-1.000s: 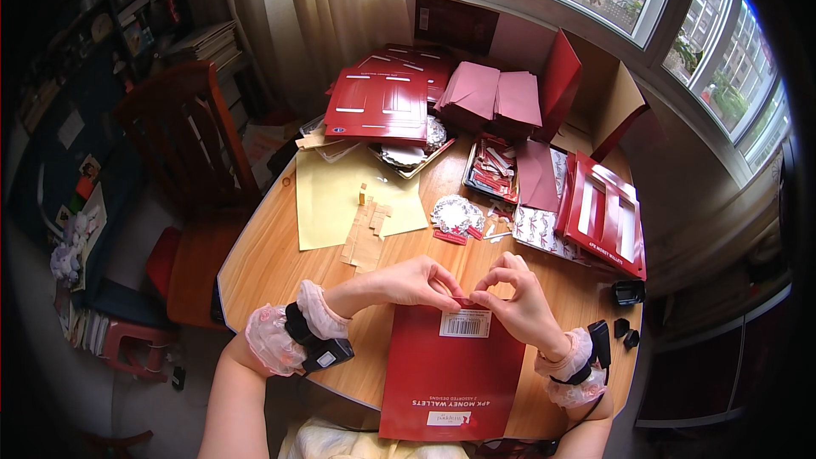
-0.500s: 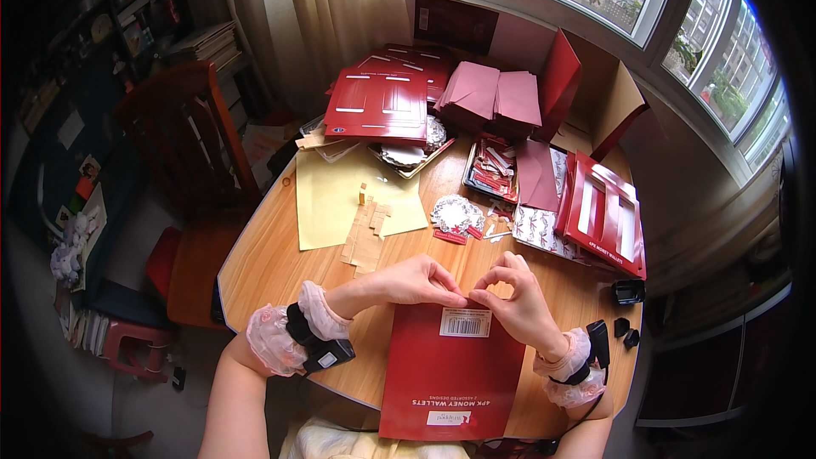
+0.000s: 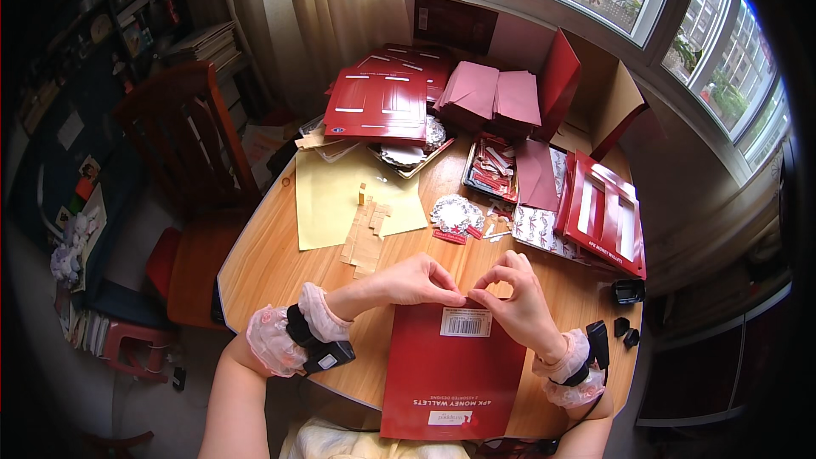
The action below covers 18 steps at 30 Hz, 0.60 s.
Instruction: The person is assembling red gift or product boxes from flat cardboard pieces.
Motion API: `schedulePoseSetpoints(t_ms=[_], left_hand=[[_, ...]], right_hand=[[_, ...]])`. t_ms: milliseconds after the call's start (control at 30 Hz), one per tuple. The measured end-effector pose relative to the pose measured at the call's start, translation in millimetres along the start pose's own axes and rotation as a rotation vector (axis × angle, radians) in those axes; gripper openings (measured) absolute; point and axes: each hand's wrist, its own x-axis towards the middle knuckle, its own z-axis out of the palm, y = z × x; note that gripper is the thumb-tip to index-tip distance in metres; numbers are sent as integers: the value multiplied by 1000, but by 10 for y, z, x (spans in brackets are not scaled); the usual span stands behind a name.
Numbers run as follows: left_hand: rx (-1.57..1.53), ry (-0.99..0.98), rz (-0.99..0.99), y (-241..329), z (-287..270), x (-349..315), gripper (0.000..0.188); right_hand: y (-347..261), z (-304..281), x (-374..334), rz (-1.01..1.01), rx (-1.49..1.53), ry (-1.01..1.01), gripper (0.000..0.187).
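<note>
A flat red cardboard packet (image 3: pixel 450 374) lies before me at the table's near edge, its white barcode label (image 3: pixel 466 323) near the far end. At that far edge my left hand (image 3: pixel 416 282) and my right hand (image 3: pixel 512 293) meet, thumbs and forefingers pinched tip to tip. Whatever sits between the fingertips is too small to make out. Just beyond the left hand, short tan tape strips (image 3: pixel 365 242) overlap a yellow sheet (image 3: pixel 323 195). Past the fingertips lie round wreath-printed paper cutouts (image 3: pixel 456 214) and a small red label (image 3: pixel 450 238).
Red printed card sheets (image 3: pixel 378 102) are stacked at the back left, beside piles of pink envelopes (image 3: pixel 495 93). A tray of red and white pieces (image 3: pixel 491 168) sits mid-table. Window-cut red packets (image 3: pixel 605 217) lie at right, near an open carton (image 3: pixel 608 98) and small black parts (image 3: pixel 627 291).
The hands keep almost the same pose, with only a tiny shift at the fingertips. A small red label by the wreath cutouts looks slightly displaced.
</note>
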Motion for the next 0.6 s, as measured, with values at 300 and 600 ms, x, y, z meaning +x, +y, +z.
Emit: schedulePoseSetpoints(t_ms=[300, 600], left_hand=[[27, 37, -35, 57, 8, -23, 25], [9, 19, -6, 34, 12, -13, 24]], right_hand=[[-33, 6, -20, -35, -37, -3, 10], [1, 23, -36, -58, -41, -17, 6]])
